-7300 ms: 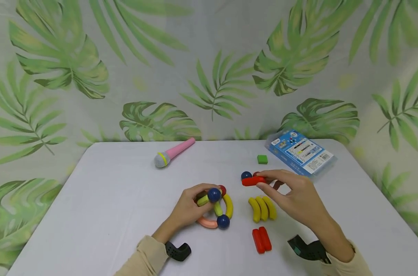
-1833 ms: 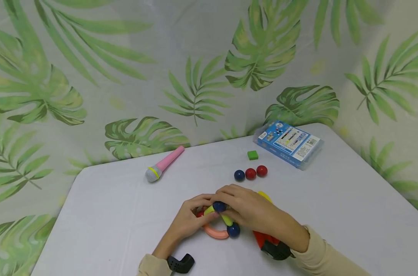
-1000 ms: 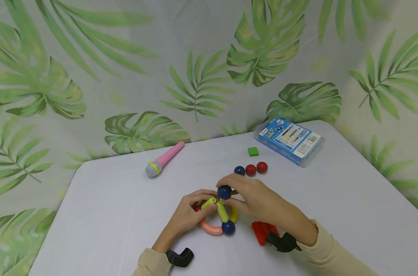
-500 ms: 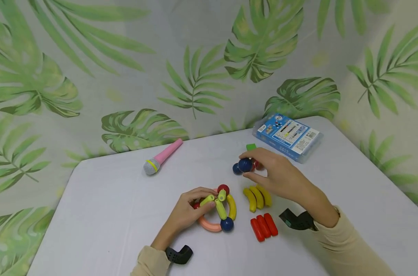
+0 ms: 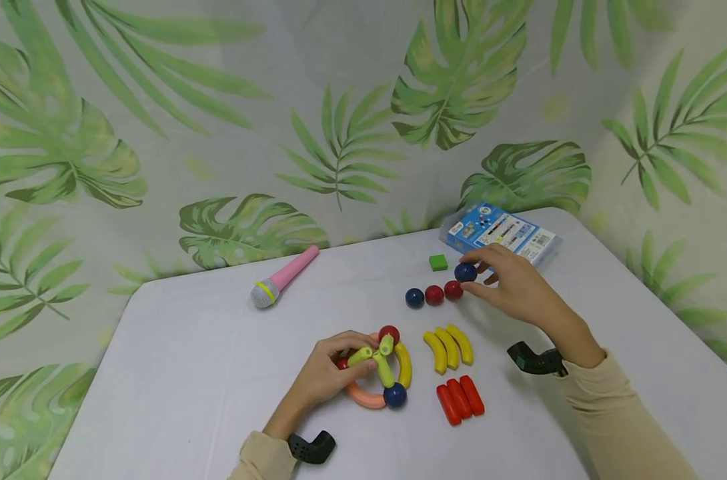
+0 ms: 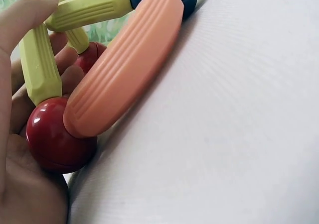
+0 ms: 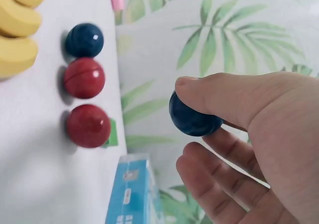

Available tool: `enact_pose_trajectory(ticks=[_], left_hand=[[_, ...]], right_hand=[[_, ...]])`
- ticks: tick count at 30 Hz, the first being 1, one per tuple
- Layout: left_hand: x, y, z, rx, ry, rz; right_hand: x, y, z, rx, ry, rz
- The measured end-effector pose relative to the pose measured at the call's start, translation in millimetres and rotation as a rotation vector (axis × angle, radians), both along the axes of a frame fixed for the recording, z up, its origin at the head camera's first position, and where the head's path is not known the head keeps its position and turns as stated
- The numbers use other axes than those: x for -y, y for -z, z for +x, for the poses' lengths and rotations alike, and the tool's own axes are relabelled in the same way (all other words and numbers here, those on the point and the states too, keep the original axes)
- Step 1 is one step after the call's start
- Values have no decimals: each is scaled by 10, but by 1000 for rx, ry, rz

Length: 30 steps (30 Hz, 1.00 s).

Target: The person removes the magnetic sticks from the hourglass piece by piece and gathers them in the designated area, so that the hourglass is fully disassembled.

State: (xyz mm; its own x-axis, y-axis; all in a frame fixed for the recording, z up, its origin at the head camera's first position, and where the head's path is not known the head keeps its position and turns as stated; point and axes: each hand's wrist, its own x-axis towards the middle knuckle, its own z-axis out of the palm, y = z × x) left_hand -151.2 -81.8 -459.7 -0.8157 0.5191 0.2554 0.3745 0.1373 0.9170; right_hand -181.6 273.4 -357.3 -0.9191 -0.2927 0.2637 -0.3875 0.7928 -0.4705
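Observation:
My left hand (image 5: 326, 363) holds a magnetic rod-and-ball frame standing on the table, thumb and fingers about its lime rods (image 6: 40, 62). Three lime rods lean inward, their upper ends close together with no ball on top. The base ring has salmon curved rods (image 6: 127, 64), a yellow curved rod (image 5: 404, 367), red balls (image 6: 57, 134) and a dark blue ball (image 5: 395, 395). My right hand (image 5: 510, 283) pinches another dark blue ball (image 7: 194, 115) between thumb and fingers, raised off the table near the right end of a row: one blue ball (image 5: 415, 298) and two red balls (image 7: 84, 78).
Three yellow curved rods (image 5: 449, 349) and three red rods (image 5: 460, 400) lie right of the frame. A green block (image 5: 438, 263) and a blue box (image 5: 483, 223) sit at the back right. The pink toy microphone (image 5: 291, 270) lies at the back left.
The blue ball has come off the frame's top in my right hand and moved right and back, past the ball row. Earlier, that hand held a red rod, now beside the other two.

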Motion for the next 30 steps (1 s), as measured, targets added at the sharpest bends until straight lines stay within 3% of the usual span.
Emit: enact_pose_trajectory(ticks=[19,25,30], left_hand=[[22,-16,17,29,13,5],[16,-27,16,37,11,-2],[15,-29,14,39,12,-3]], right_hand=[[-212,453,-231,136,76,19],[-213,514,-246,134,93,4],[-206,452,-233,112,103,16]])
